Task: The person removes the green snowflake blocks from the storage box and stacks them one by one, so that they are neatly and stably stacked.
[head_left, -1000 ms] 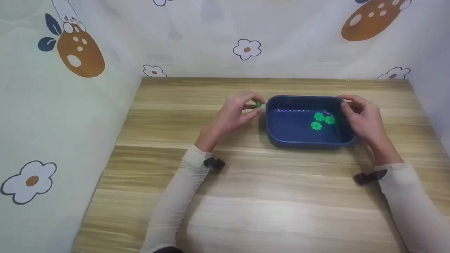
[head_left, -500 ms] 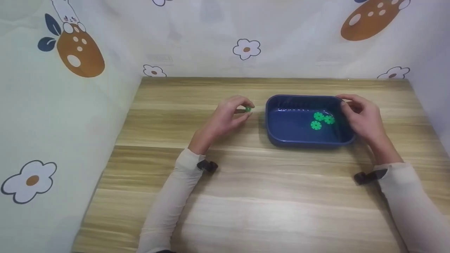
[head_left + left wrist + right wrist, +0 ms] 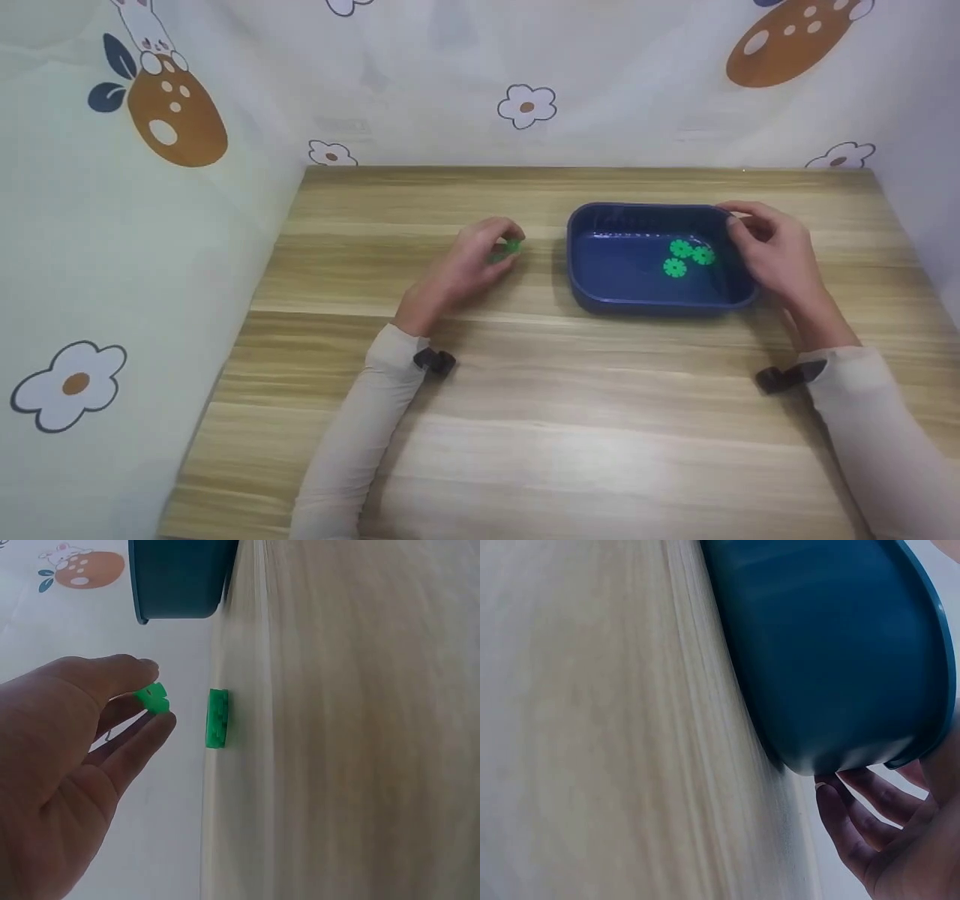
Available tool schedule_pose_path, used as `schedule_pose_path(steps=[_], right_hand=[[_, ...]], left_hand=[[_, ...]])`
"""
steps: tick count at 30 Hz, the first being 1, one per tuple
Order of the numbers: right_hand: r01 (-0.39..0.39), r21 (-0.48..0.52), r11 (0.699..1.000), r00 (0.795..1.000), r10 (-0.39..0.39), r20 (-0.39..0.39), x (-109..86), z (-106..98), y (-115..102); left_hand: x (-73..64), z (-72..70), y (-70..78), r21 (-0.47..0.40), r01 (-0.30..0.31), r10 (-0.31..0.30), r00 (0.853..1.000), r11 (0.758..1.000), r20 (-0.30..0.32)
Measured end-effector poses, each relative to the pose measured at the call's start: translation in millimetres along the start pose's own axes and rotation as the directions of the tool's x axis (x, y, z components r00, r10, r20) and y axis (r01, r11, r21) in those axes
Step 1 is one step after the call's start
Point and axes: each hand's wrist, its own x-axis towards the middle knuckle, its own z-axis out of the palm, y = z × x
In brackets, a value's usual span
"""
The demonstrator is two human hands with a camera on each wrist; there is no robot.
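Note:
My left hand (image 3: 474, 256) pinches a green notched disc (image 3: 153, 697) between thumb and fingertips, left of the blue tub (image 3: 622, 305). Below it, in the left wrist view, a thicker green piece (image 3: 217, 718) lies on the wooden table; in the head view the fingers mostly hide it. My right hand (image 3: 780, 247) grips the tub's right end, its thumb over the rim. The right wrist view has the fingers (image 3: 847, 829) of that hand against the tub's outer wall (image 3: 832, 660). Several round, notched green discs (image 3: 675, 268) lie flat inside the tub, toward its right side.
The wood-grain table (image 3: 570, 420) ends at the back against a pale wall sheet (image 3: 420, 90) printed with flowers. Another sheet (image 3: 225, 247) borders it on the left. Each sleeved wrist carries a small black camera (image 3: 435, 362).
My left hand has moved left and slightly nearer, away from the tub, with the green disc still pinched. The right hand and the tub have stayed in place.

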Motion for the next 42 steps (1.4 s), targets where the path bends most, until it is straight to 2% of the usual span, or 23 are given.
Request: schedule_pose_path(steps=[5, 10, 16, 21, 29, 42], right_hand=[[-0.014, -0.011, 1.0, 1.0, 0.014, 0.01, -0.4, 0, 1], [-0.03, -0.028, 0.999, 0.999, 0.031, 0.02, 0.0, -1, 1], [-0.028, -0.043, 0.999, 0.999, 0.029, 0.021, -0.6, -2, 0], [-0.004, -0.012, 1.0, 1.0, 0.004, 0.003, -0.1, 0, -1], [-0.025, -0.016, 1.0, 1.0, 0.025, 0.015, 0.0, -1, 0], [-0.052, -0.026, 0.998, 0.998, 0.053, 0.027, -0.1, -2, 1]], left_hand=[[-2.9, -2.4, -3.4, 0.07, 0.022, -0.024, 0.999, 0.997, 0.033], [-5.3, -5.3, -6.3, 0.089, 0.044, -0.051, 0.996, 0.995, 0.076], [-4.1, -5.7, -10.5, 0.123, 0.039, -0.054, 0.992, 0.992, 0.115], [-4.6, -7.1, -10.6, 0.143, 0.022, -0.043, 0.989, 0.99, 0.145], [-5.5, -6.9, -9.7, 0.145, 0.004, -0.03, 0.984, 0.989, 0.174], [-5.5, -7.4, -8.6, 0.131, 0.05, -0.076, 0.977, 0.99, 0.201]])
